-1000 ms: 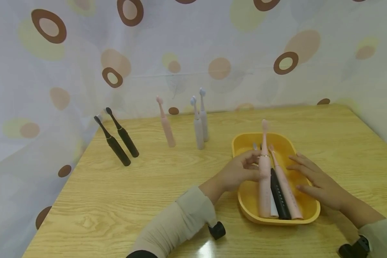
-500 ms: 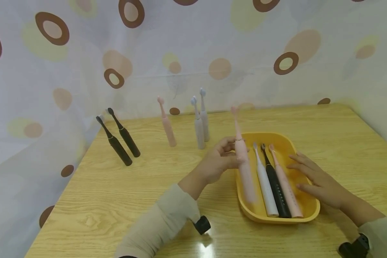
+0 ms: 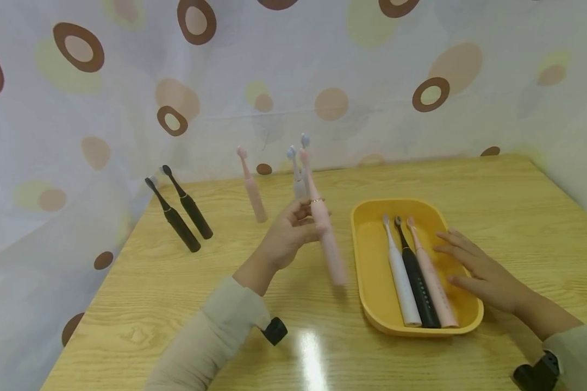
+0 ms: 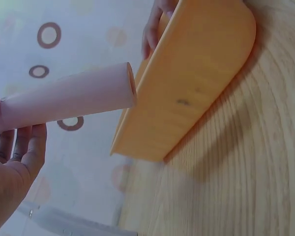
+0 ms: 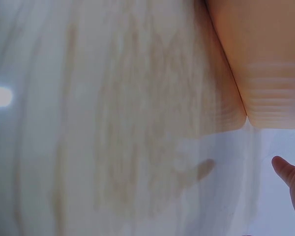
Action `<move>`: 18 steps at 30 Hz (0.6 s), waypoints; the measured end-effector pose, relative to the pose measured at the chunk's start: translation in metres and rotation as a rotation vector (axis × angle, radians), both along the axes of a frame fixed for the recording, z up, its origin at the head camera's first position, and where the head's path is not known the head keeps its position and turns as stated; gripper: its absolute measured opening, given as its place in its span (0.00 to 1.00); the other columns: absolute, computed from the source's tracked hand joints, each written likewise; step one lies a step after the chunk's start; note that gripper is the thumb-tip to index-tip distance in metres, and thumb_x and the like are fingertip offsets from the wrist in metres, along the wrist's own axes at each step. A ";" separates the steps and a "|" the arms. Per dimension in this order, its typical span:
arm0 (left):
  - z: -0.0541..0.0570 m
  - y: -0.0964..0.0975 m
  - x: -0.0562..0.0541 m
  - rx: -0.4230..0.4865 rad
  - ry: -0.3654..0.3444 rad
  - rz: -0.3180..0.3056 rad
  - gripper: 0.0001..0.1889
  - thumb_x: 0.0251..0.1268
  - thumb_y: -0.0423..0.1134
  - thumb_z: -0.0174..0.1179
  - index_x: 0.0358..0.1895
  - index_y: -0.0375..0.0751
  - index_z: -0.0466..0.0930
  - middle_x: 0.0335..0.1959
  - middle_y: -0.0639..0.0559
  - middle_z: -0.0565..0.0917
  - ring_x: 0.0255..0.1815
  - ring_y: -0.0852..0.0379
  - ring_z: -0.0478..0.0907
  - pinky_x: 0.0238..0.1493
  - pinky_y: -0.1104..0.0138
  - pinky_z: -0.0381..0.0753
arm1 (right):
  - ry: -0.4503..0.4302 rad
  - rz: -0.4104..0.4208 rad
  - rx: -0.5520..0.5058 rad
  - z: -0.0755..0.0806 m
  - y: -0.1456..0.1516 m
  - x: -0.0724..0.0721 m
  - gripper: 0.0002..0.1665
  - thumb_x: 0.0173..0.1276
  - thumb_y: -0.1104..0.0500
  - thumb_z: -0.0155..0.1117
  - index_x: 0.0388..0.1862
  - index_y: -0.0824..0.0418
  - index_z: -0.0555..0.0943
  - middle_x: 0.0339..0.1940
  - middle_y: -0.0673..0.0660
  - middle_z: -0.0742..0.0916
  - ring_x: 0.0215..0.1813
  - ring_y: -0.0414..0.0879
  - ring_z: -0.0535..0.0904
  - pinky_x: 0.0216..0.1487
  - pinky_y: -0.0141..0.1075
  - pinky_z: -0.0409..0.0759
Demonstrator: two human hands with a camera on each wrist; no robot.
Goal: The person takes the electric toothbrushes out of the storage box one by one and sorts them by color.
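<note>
Between thumb and fingers, my left hand pinches a pink electric toothbrush above the table, left of the yellow tray. The brush head points up and away; in the left wrist view the handle's round base faces the tray. At the tray's right side rests my right hand, its fingers spread over the rim and gripping nothing. Inside the tray a white toothbrush, a black toothbrush and another pink toothbrush lie side by side. Only a thumb shows in the right wrist view.
Two black toothbrushes stand at the table's left. A pink toothbrush stands farther back, with two whitish toothbrushes partly hidden behind my left hand and its brush. A patterned curtain hangs behind the wooden table.
My left hand has carried the pink toothbrush leftward out of the yellow tray, over the table. The right hand has stayed at the tray's right rim.
</note>
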State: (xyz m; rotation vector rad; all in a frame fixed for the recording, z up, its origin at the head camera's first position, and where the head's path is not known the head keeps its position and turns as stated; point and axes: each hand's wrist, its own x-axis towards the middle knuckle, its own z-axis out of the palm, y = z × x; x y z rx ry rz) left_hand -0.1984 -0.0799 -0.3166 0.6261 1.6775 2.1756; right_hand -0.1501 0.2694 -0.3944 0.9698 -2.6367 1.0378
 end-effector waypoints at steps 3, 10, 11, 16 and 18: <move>0.000 -0.008 -0.002 0.000 0.015 0.030 0.23 0.56 0.21 0.47 0.57 0.32 0.59 0.47 0.43 0.70 0.40 0.56 0.70 0.44 0.64 0.72 | -0.002 -0.001 0.003 0.000 0.000 0.000 0.30 0.53 0.68 0.58 0.57 0.66 0.65 0.66 0.54 0.58 0.67 0.45 0.38 0.58 0.60 0.38; -0.001 -0.021 -0.005 -0.021 0.043 0.109 0.23 0.55 0.20 0.48 0.56 0.28 0.58 0.40 0.49 0.70 0.38 0.57 0.71 0.43 0.64 0.72 | -0.022 -0.011 -0.004 0.000 -0.001 0.001 0.32 0.53 0.68 0.58 0.59 0.65 0.64 0.66 0.53 0.57 0.67 0.44 0.38 0.57 0.61 0.38; -0.001 -0.023 -0.006 -0.030 0.045 0.120 0.23 0.55 0.20 0.48 0.57 0.27 0.57 0.40 0.49 0.70 0.38 0.58 0.71 0.43 0.64 0.72 | -0.022 -0.010 -0.005 0.000 -0.001 0.001 0.32 0.53 0.68 0.58 0.59 0.66 0.63 0.66 0.53 0.57 0.67 0.44 0.38 0.58 0.61 0.38; -0.006 -0.030 -0.010 -0.087 0.054 0.179 0.24 0.55 0.21 0.50 0.57 0.27 0.57 0.40 0.49 0.70 0.39 0.57 0.71 0.43 0.66 0.72 | -0.032 -0.005 -0.012 0.000 -0.001 0.001 0.32 0.53 0.69 0.58 0.59 0.66 0.63 0.66 0.53 0.57 0.67 0.44 0.38 0.58 0.61 0.37; -0.007 -0.034 -0.013 -0.115 0.061 0.206 0.24 0.55 0.22 0.51 0.57 0.28 0.59 0.40 0.49 0.70 0.40 0.57 0.70 0.44 0.66 0.71 | -0.041 -0.005 -0.016 0.000 -0.002 0.001 0.32 0.53 0.69 0.57 0.60 0.65 0.63 0.66 0.53 0.57 0.67 0.44 0.37 0.57 0.62 0.37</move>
